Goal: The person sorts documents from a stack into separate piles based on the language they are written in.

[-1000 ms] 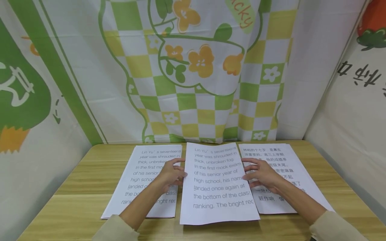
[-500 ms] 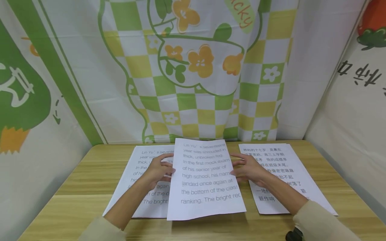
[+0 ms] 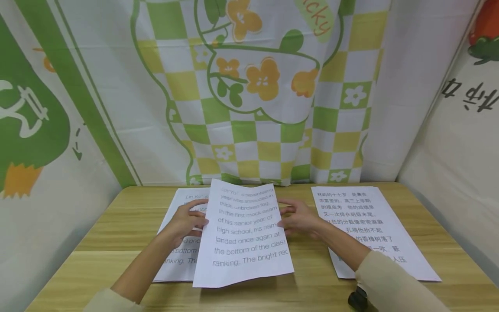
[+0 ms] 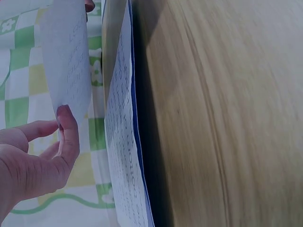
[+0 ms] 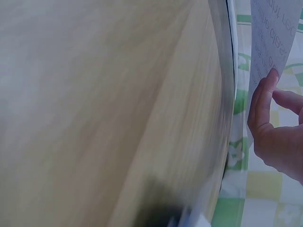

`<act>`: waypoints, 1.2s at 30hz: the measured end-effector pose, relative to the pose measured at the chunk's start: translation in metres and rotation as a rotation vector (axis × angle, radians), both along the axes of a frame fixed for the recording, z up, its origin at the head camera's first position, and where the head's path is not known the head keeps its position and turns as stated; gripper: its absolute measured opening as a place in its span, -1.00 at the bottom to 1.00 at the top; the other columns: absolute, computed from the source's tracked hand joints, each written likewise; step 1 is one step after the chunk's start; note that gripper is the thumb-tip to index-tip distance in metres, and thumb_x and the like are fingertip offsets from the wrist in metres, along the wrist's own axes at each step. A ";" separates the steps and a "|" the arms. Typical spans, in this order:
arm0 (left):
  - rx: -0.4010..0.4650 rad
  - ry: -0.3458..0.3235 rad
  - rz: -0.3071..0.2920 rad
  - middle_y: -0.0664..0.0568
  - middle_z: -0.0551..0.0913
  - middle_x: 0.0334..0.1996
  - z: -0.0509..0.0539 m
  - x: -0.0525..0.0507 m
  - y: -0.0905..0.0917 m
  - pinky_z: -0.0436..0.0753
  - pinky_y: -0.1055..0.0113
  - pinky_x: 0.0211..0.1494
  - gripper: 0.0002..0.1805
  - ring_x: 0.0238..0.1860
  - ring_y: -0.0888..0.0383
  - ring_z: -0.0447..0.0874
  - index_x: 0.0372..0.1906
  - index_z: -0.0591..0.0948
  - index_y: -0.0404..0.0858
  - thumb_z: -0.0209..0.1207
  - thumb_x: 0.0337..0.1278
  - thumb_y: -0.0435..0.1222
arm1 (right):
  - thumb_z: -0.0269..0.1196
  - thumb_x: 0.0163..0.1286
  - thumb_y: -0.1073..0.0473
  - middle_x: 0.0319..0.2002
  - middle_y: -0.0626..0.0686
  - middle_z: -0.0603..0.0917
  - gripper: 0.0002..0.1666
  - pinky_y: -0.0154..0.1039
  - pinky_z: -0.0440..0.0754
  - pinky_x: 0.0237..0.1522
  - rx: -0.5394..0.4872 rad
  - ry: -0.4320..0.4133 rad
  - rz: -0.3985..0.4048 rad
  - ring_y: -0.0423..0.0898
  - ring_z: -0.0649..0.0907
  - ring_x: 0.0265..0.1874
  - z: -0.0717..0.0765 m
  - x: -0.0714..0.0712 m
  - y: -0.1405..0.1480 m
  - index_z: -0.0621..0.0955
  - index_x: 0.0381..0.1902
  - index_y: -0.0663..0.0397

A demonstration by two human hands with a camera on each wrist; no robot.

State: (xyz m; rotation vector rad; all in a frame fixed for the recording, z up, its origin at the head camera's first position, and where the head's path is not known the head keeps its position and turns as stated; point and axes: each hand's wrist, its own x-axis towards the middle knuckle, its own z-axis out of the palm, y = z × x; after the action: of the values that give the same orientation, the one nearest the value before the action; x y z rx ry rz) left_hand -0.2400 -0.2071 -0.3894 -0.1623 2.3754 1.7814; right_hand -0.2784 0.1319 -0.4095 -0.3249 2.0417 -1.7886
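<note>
A white sheet of paper (image 3: 245, 234) printed with large English text is held up off the table between both hands. My left hand (image 3: 186, 222) pinches its left edge, thumb on the printed face; the left wrist view shows this pinch on the sheet (image 4: 68, 61) too. At the opposite edge my right hand (image 3: 302, 218) pinches the sheet in the same way. Beneath and behind it, partly hidden, lies a stack of English-printed paper (image 3: 175, 255) on the left of the table.
On the right of the wooden table (image 3: 312, 294) lies a stack of paper with Chinese text (image 3: 351, 212), partly covered by the right forearm. A checked, flowered curtain (image 3: 249, 143) hangs behind the table. Something small and black (image 3: 357, 299) sits at the right sleeve.
Both hands have carried the held sheet leftward from the middle, so it now overlaps the left stack. More of the Chinese-printed stack shows. The sheet is tilted and slightly curved.
</note>
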 end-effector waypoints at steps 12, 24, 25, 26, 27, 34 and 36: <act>-0.051 -0.005 0.039 -0.17 0.61 -0.11 -0.004 -0.002 -0.029 0.77 0.25 -0.28 -0.27 -0.29 0.08 0.67 0.56 0.29 -0.32 0.14 0.30 -0.57 | 0.27 0.21 0.64 0.01 0.28 0.56 0.00 -0.16 0.84 -0.32 -0.055 -0.005 0.001 0.00 0.73 -0.31 -0.006 -0.008 -0.034 0.19 0.59 0.32; -0.080 -0.003 0.055 -0.11 0.60 -0.11 -0.002 -0.006 -0.055 0.71 0.30 -0.28 -0.29 -0.28 0.14 0.63 0.57 0.27 -0.34 0.11 0.34 -0.54 | 0.26 0.18 0.66 -0.06 0.24 0.56 0.01 -0.13 0.85 -0.35 -0.081 -0.018 -0.038 -0.03 0.71 -0.35 -0.006 -0.013 -0.072 0.22 0.58 0.29; -0.083 -0.004 0.058 -0.11 0.60 -0.11 -0.003 -0.006 -0.057 0.70 0.30 -0.28 -0.29 -0.28 0.14 0.62 0.57 0.26 -0.34 0.11 0.34 -0.54 | 0.26 0.17 0.67 -0.06 0.24 0.56 0.01 -0.12 0.85 -0.35 -0.083 -0.018 -0.037 -0.03 0.71 -0.36 -0.007 -0.013 -0.075 0.22 0.58 0.30; -0.083 -0.004 0.062 -0.11 0.60 -0.10 -0.003 -0.006 -0.059 0.70 0.30 -0.28 -0.29 -0.29 0.14 0.62 0.57 0.26 -0.34 0.11 0.33 -0.54 | 0.26 0.17 0.68 -0.07 0.24 0.56 0.01 -0.12 0.85 -0.35 -0.088 -0.017 -0.036 -0.02 0.71 -0.37 -0.007 -0.013 -0.077 0.23 0.58 0.30; -0.084 -0.003 0.068 -0.10 0.60 -0.11 -0.004 -0.006 -0.061 0.69 0.31 -0.29 -0.29 -0.30 0.15 0.61 0.56 0.26 -0.35 0.10 0.33 -0.54 | 0.26 0.16 0.68 -0.08 0.24 0.57 0.01 -0.12 0.85 -0.36 -0.090 -0.015 -0.036 -0.02 0.71 -0.38 -0.008 -0.013 -0.080 0.24 0.57 0.31; -0.073 -0.004 0.165 0.00 0.62 -0.14 -0.007 -0.004 -0.074 0.60 0.40 -0.36 -0.34 -0.31 0.23 0.53 0.54 0.30 -0.37 0.09 0.35 -0.52 | 0.26 0.18 0.70 -0.11 0.22 0.58 -0.02 -0.10 0.85 -0.34 -0.112 -0.049 -0.016 -0.03 0.72 -0.39 -0.013 -0.011 -0.096 0.24 0.56 0.35; -0.072 -0.011 0.201 0.01 0.62 -0.16 -0.007 -0.004 -0.075 0.59 0.41 -0.37 -0.36 -0.31 0.22 0.52 0.52 0.32 -0.37 0.09 0.37 -0.51 | 0.26 0.19 0.70 -0.09 0.23 0.58 -0.01 -0.10 0.85 -0.32 -0.119 -0.071 -0.005 -0.01 0.73 -0.39 -0.014 -0.010 -0.100 0.21 0.57 0.35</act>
State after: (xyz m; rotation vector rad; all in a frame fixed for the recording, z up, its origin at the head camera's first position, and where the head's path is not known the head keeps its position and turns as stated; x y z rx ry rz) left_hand -0.2441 -0.2817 -0.3966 -0.4343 2.4937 1.7714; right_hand -0.2888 0.0318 -0.4232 -0.2865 1.8947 -1.9016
